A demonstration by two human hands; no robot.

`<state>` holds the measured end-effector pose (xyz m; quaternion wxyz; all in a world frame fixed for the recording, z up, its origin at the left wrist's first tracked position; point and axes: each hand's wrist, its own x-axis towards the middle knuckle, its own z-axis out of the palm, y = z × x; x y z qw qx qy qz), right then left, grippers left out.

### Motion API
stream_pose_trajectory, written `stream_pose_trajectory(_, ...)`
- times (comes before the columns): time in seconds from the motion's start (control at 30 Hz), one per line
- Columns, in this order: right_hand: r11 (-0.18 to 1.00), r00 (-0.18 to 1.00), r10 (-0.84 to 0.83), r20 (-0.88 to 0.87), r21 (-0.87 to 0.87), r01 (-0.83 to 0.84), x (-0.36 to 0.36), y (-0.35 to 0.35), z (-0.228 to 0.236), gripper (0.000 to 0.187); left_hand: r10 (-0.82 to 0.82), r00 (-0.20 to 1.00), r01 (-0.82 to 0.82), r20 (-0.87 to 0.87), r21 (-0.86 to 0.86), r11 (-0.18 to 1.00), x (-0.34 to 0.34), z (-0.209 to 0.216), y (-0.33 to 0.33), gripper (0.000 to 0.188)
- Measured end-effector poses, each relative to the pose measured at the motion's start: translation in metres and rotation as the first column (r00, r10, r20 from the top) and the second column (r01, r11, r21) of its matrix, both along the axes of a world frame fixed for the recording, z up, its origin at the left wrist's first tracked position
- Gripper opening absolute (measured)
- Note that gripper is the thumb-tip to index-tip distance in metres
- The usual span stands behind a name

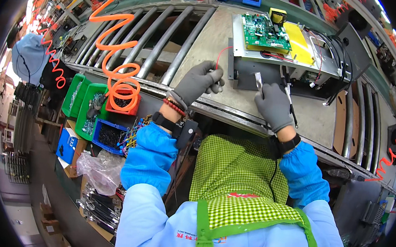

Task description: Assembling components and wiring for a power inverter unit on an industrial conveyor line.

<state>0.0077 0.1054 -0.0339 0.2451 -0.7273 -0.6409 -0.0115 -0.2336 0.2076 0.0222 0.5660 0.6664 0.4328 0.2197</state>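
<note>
The left hand pinches one thin red wire, which is left of the green board and a bit nearer the person. The wire looks light and bendy, so a soft pinch near its end seems best; a hard tug could hurt it. The right hand is curled around one flat silver piece, below the green board. It looks hard and stiff, but I can't tell what it is. The green board looks easy to break, so its edges seem safest to hold. I count one yellow sheet right of it. Far left and nearer the person are two green bins, one red bin and one blue bin.
</note>
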Motion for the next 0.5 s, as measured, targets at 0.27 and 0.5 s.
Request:
stream_pose_trajectory(0.27, 0.999, 0.934, 0.03, 0.356, 0.005, -0.034, 0.022, 0.026, -0.003, 0.013, -0.099, 0.941, 0.126, 0.323, -0.064, 0.99, 0.001, -0.002, -0.006, 0.036)
stream_pose_trajectory(0.5, 0.994, 0.869, -0.095, 0.486, 0.091, 0.058, 0.004, 0.027, -0.036, 0.018, -0.002, 0.967, -0.083, 0.256, 0.319, 0.944, 0.052, -0.038, 0.05, 0.032)
